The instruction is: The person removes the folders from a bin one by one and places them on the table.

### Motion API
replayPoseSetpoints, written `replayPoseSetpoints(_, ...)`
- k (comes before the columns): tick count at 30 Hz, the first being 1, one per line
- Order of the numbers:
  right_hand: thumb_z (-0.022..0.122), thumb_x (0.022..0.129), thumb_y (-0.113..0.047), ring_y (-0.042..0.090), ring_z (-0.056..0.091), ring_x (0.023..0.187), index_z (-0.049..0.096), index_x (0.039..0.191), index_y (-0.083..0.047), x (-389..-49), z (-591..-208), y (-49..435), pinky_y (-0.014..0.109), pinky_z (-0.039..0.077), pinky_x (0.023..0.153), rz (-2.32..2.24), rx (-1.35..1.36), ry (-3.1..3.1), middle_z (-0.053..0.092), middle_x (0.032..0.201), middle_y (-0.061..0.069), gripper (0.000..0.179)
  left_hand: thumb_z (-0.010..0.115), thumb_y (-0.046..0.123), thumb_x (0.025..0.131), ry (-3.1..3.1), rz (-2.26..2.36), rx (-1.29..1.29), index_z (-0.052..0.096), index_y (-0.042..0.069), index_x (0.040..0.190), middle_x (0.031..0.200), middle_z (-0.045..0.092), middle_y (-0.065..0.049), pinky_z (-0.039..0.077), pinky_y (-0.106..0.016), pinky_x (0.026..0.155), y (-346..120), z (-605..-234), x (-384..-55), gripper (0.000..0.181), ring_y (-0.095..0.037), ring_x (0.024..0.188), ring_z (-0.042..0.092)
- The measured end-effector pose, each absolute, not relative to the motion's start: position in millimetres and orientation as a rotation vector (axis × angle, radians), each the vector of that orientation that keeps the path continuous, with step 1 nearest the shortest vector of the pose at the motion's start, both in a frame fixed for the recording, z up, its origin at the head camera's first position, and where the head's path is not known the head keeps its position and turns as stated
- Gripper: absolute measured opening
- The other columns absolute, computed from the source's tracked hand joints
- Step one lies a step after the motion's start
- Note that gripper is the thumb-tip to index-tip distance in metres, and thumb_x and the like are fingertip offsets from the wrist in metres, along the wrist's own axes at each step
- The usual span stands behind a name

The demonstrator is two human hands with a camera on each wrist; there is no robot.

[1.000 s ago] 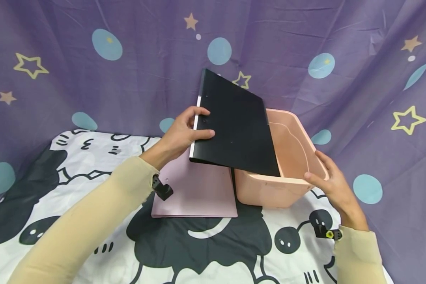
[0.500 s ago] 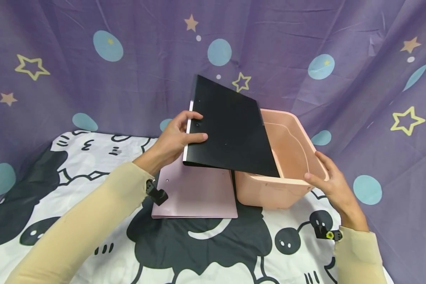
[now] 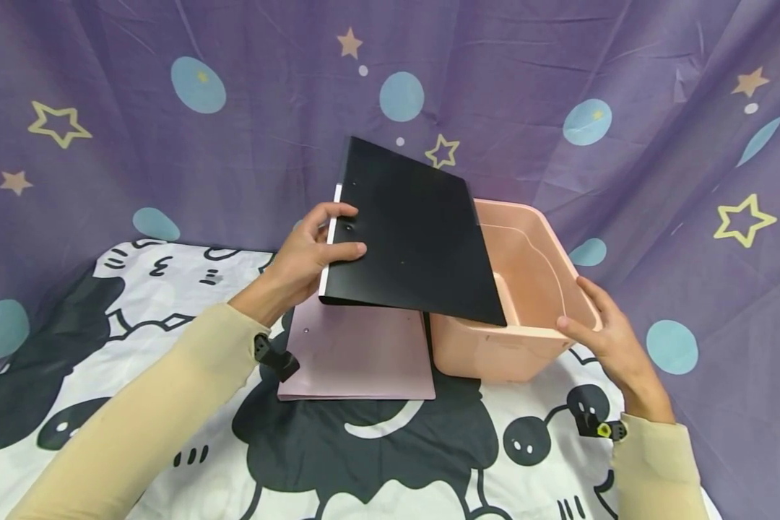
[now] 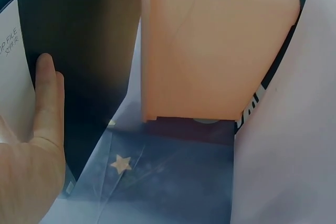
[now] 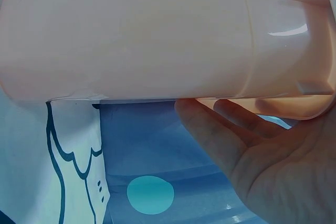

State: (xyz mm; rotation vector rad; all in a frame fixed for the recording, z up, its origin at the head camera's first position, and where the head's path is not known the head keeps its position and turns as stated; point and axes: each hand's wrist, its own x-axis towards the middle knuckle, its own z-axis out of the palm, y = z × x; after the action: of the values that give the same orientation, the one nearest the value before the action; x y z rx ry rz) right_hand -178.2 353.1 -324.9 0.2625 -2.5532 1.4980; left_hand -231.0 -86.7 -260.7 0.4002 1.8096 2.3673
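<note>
A black file folder (image 3: 409,238) with a white spine label is held by its spine in my left hand (image 3: 305,253), thumb on the near cover. It tilts over the left rim of a peach plastic bin (image 3: 520,267), its lower right corner right at the front rim. In the left wrist view, fingers (image 4: 48,98) lie along the folder's back beside printed label text. My right hand (image 3: 614,339) grips the bin's right rim, thumb on the inner side and fingers outside. Under the black folder, a pink folder (image 3: 364,354) lies flat on the cloth, partly covered in the head view.
A white cloth (image 3: 188,448) with black cartoon sheep covers the surface. Behind it hangs a purple curtain (image 3: 286,108) printed with stars and blue dots. The bin stands just right of the pink folder, leaning slightly.
My left hand has moved left and slightly down with the black folder, drawing it partly off the bin's opening. The right hand, the bin and the pink folder have stayed put.
</note>
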Motion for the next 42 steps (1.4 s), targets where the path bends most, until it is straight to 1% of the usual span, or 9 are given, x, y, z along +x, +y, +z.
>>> replayPoseSetpoints(4, 0.067, 0.087, -0.010, 0.019, 0.047, 0.111, 0.020, 0.152, -0.009, -178.5, -325.3, 352.6, 0.011, 0.041, 0.083, 1.504, 0.266, -2.544, 0.034, 0.140, 0.023, 0.081, 0.067, -0.010, 0.080, 1.816, 2.359, 0.403, 0.048, 0.014, 0.127, 0.121, 0.055, -0.014, 0.057, -0.042, 0.068, -92.9, -258.9, -230.0, 0.056, -0.025, 0.085, 0.068)
replayPoseSetpoints(9, 0.067, 0.087, -0.010, 0.017, 0.048, 0.110, 0.019, 0.152, -0.009, -178.8, -326.1, 352.9, 0.011, 0.041, 0.082, 1.516, 0.268, -2.543, 0.035, 0.140, 0.024, 0.081, 0.069, -0.008, 0.080, 1.827, 2.340, 0.407, 0.048, 0.015, 0.127, 0.118, 0.056, -0.013, 0.057, -0.042, 0.066, -101.7, -260.6, -228.9, 0.056, -0.025, 0.085, 0.068)
replayPoseSetpoints(17, 0.067, 0.087, -0.010, 0.017, 0.048, 0.109, 0.020, 0.153, -0.010, -178.8, -326.0, 354.1, 0.011, 0.040, 0.082, 1.510, 0.271, -2.542, 0.035, 0.140, 0.024, 0.080, 0.070, -0.005, 0.082, 1.854, 2.298, 0.401, 0.047, 0.015, 0.127, 0.119, 0.053, -0.013, 0.057, -0.041, 0.067, -116.7, -270.6, -225.4, 0.054, -0.024, 0.087, 0.067)
replayPoseSetpoints(21, 0.067, 0.087, -0.010, 0.017, 0.048, 0.109, 0.020, 0.152, -0.010, -178.6, -326.3, 354.4, 0.011, 0.041, 0.082, 1.503, 0.269, -2.543, 0.035, 0.139, 0.024, 0.080, 0.070, -0.002, 0.083, 1.882, 2.276, 0.393, 0.047, 0.016, 0.128, 0.119, 0.053, -0.013, 0.057, -0.042, 0.066, -123.4, -275.1, -222.7, 0.054, -0.023, 0.086, 0.067)
replayPoseSetpoints(30, 0.066, 0.088, -0.010, 0.015, 0.049, 0.108, 0.019, 0.152, -0.009, -179.3, -327.7, 355.4, 0.011, 0.041, 0.082, 1.511, 0.270, -2.538, 0.036, 0.138, 0.023, 0.080, 0.070, 0.003, 0.084, 1.914, 2.272, 0.362, 0.047, 0.018, 0.129, 0.118, 0.053, -0.011, 0.056, -0.039, 0.063, -135.4, -281.1, -218.0, 0.052, -0.021, 0.082, 0.067)
replayPoseSetpoints(38, 0.067, 0.087, -0.010, 0.019, 0.048, 0.110, 0.019, 0.153, -0.009, -179.7, -325.1, 354.5, 0.011, 0.041, 0.082, 1.506, 0.274, -2.547, 0.034, 0.140, 0.025, 0.081, 0.069, 0.003, 0.086, 1.952, 2.254, 0.350, 0.048, 0.020, 0.128, 0.119, 0.050, -0.010, 0.056, -0.037, 0.064, -148.0, -287.6, -214.9, 0.050, -0.019, 0.081, 0.066)
replayPoseSetpoints(42, 0.067, 0.088, -0.011, 0.019, 0.047, 0.111, 0.018, 0.153, -0.008, -179.7, -325.3, 354.6, 0.011, 0.040, 0.082, 1.500, 0.272, -2.557, 0.034, 0.140, 0.025, 0.081, 0.068, 0.002, 0.086, 1.933, 2.264, 0.355, 0.048, 0.020, 0.128, 0.113, 0.055, -0.008, 0.056, -0.037, 0.062, -156.3, -290.5, -212.1, 0.050, -0.018, 0.078, 0.067)
